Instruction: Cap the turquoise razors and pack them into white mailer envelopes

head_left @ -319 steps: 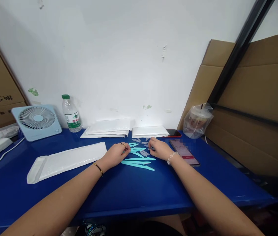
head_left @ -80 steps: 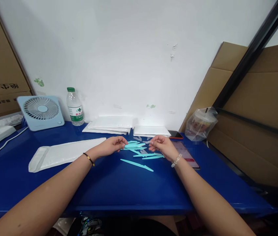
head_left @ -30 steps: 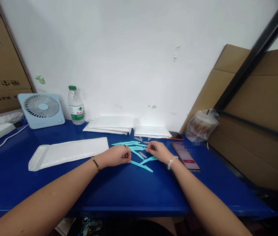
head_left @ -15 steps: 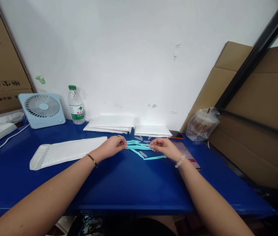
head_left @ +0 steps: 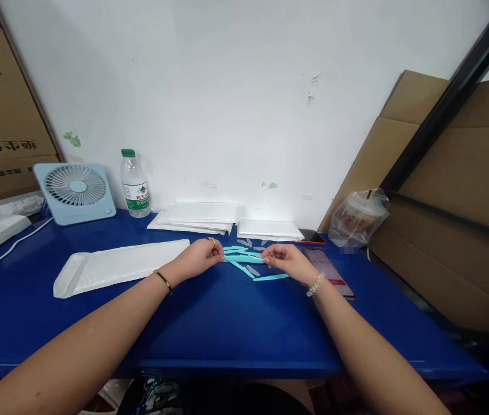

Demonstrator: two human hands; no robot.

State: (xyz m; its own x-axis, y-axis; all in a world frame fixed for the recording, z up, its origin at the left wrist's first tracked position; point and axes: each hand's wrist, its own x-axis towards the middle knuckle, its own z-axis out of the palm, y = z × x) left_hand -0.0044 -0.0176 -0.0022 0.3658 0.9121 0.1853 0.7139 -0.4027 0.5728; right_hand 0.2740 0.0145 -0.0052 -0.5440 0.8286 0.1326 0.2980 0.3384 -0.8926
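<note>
My left hand [head_left: 203, 257] is closed in a pinch on the left end of a slim turquoise stick [head_left: 246, 260], held level just over the table. My right hand [head_left: 285, 260] pinches at the stick's right end; a small translucent grey piece seems to be at those fingertips, mostly hidden. Several more turquoise sticks lie loosely around and behind it, one of them [head_left: 270, 277] flat in front of my right hand. Small grey translucent pieces, such as this one [head_left: 252, 270], are scattered among them.
On the blue table [head_left: 231, 328] a long white padded envelope [head_left: 118, 265] lies left. White packet stacks [head_left: 196, 213] [head_left: 270, 229] sit by the wall. A fan [head_left: 75, 193], a water bottle [head_left: 135, 184], phones [head_left: 330, 274] and a bagged cup [head_left: 359, 216] stand around.
My right hand has shifted slightly left, closer along the stick toward my left hand. The grey piece at its fingertips shows less now. My left hand keeps its pinch.
</note>
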